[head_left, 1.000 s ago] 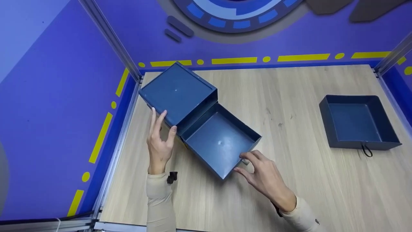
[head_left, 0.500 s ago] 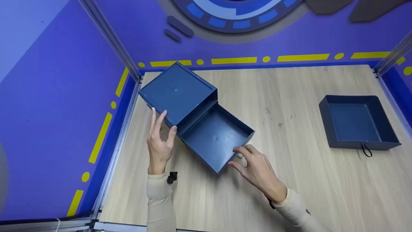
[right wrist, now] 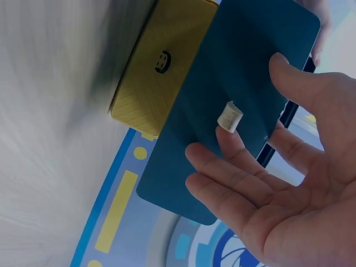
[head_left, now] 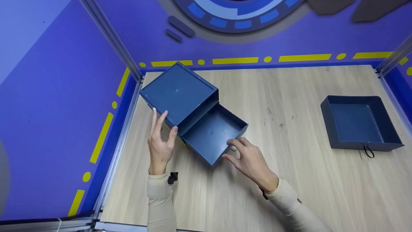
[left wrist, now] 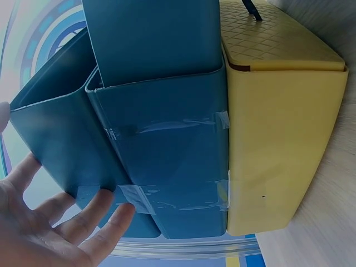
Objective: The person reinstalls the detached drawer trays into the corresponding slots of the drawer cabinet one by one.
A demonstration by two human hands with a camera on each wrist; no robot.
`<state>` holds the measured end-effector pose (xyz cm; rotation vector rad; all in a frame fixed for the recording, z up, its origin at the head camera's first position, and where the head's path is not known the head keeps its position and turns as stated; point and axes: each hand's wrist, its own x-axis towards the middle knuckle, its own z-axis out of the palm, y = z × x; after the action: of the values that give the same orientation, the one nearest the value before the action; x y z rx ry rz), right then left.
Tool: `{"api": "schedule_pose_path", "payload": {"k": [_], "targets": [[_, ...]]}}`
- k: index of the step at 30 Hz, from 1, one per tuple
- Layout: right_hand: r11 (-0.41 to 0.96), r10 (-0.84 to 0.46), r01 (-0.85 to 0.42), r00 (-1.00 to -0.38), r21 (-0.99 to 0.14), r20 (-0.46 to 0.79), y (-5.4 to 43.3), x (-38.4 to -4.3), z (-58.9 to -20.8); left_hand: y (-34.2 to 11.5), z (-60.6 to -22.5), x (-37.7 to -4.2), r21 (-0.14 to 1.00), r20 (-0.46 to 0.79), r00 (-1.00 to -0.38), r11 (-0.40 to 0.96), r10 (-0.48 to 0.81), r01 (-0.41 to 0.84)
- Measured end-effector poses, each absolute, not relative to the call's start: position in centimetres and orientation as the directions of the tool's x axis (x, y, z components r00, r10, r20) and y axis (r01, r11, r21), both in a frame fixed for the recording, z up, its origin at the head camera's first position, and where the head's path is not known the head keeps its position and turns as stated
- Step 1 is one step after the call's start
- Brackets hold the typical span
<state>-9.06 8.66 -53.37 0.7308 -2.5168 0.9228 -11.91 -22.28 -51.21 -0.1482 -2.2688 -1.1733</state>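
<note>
A dark blue drawer (head_left: 209, 138) stands partly out of the middle box of a stack of drawer boxes (head_left: 180, 93). My right hand (head_left: 251, 161) holds the drawer's front rim, index fingertip over the edge and thumb outside. In the right wrist view, a small whitish pull tab (right wrist: 230, 117) sticks out of the drawer front, by the fingers. My left hand (head_left: 161, 145) rests against the stack's left side, fingers spread. The left wrist view shows the top box (left wrist: 61, 128) with its front unfilled, the taped middle box (left wrist: 167, 144), and a yellow bottom box (left wrist: 283, 144).
Another dark blue drawer (head_left: 357, 124) with a black loop pull (head_left: 368, 151) sits on the wooden table (head_left: 289, 180) at the right. Blue printed walls (head_left: 238, 48) stand behind and at the sides. A metal rail (head_left: 111, 167) runs along the left edge.
The blue drawer has slid further into the middle box, up and left in the head view, with my right hand moving along at its front. My left hand stays in place.
</note>
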Motion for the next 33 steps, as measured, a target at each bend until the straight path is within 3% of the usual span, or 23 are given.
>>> {"api": "schedule_pose_path", "payload": {"k": [22, 33], "targets": [[0.647, -0.295, -0.581, -0.788, -0.494, 0.54, 8.1, -9.9, -53.9, -22.2, -51.1, -12.0, 0.706, 0.552, -0.819, 0.609, -0.155, 0.361], [0.65, -0.405, -0.589, -0.803, -0.48, 0.437, 7.5, -10.6, -54.5, -22.2, -51.2, -11.9, 0.71, 0.542, -0.824, 0.614, -0.166, 0.344]]}}
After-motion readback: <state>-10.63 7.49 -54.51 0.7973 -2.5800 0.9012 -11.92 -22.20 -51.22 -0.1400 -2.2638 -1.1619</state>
